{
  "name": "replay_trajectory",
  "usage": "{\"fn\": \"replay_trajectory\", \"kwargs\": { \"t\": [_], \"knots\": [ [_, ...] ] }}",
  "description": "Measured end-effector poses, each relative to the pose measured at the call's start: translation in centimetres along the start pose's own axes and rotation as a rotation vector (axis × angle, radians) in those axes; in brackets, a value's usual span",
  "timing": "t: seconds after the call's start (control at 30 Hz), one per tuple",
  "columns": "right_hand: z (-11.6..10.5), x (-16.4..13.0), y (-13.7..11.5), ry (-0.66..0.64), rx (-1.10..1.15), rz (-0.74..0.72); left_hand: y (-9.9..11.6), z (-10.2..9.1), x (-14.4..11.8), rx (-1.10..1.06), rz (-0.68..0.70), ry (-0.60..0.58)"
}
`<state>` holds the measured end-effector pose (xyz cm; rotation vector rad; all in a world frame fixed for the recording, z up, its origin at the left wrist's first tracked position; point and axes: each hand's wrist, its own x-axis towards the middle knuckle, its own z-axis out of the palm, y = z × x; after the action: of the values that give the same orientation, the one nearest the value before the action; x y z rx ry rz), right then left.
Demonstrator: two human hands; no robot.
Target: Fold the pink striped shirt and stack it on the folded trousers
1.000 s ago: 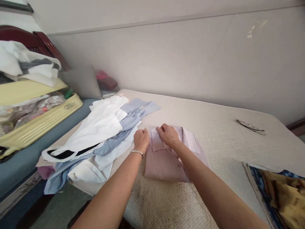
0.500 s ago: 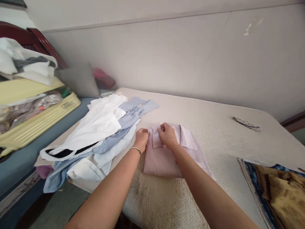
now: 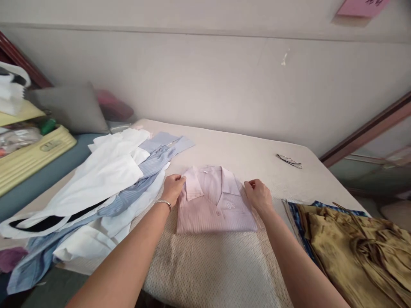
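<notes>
A folded pale pink ribbed shirt [image 3: 205,214] lies on the cloth-covered table, its open collar facing up. A button and small white embroidery show on its front. My left hand [image 3: 174,188] is closed in a pinch on the shirt's left shoulder edge, beside the collar. At the right shoulder edge, the fingers of my right hand [image 3: 259,196] are curled together and appear to pinch the fabric; the fingertips are partly hidden. A bracelet [image 3: 165,204] circles my left wrist.
Left of the shirt sits a loose heap of white and blue clothes [image 3: 109,179]. Folded brown and blue garments [image 3: 346,239] lie at the right. Eyeglasses [image 3: 289,161] rest farther back, near the wall [image 3: 199,81]. A yellow suitcase [image 3: 41,149] stands far left.
My right hand has left the left collar flap and moved to the shirt's right edge. The collar now lies spread open on both sides. The view has turned right.
</notes>
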<state>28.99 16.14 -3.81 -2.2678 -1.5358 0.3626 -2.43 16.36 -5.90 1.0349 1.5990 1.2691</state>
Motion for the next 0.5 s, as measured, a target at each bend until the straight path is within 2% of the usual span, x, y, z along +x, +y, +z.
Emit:
{"fn": "replay_trajectory", "kwargs": {
  "t": [0.1,0.23,0.37,0.5],
  "knots": [
    [0.9,0.8,-0.5,-0.052,-0.018,-0.022,0.1,0.5,0.0,-0.040,0.035,-0.041],
    [2.5,0.4,-1.8,-0.054,-0.073,-0.046,0.5,0.5,-0.1,-0.069,0.065,-0.083],
    [3.6,-0.5,-2.1,-0.008,-0.138,-0.046,1.0,-0.4,0.1,0.135,0.167,-0.017],
    [4.1,-0.9,-2.1,0.017,-0.174,-0.044,1.1,-1.1,0.4,0.338,0.127,0.071]
  ]
}}
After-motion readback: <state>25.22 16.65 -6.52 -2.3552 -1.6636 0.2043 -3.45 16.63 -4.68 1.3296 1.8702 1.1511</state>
